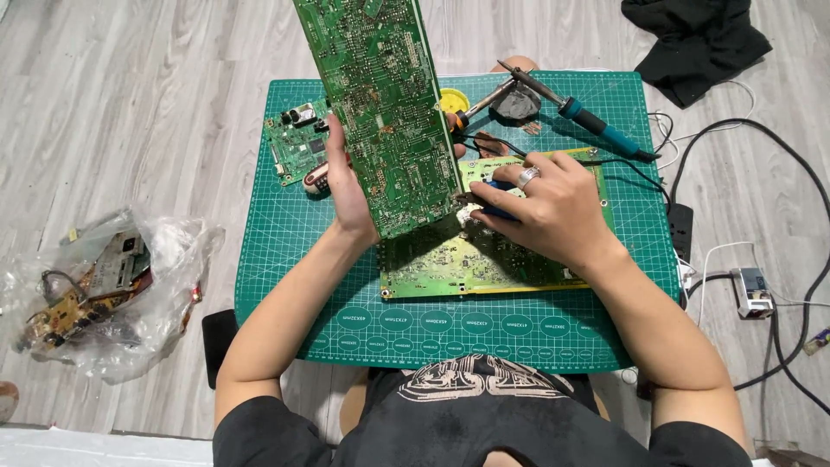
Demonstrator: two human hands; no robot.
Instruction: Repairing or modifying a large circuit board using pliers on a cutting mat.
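Observation:
My left hand (346,186) grips the edge of a long green circuit board (380,104) and holds it upright, tilted toward me, solder side facing the camera. My right hand (549,207), with a ring on one finger, holds a small blue-handled tool (494,201) whose tip touches the lower right corner of that board. Beneath both hands a second, yellow-green circuit board (467,264) lies flat on the green cutting mat (484,329).
A small green board (294,143) lies at the mat's back left. A soldering iron (579,112) rests on its stand (514,104) beside a yellow solder tin (453,100). A plastic bag of parts (104,294) sits left; cables (778,259) and black cloth (692,39) lie right.

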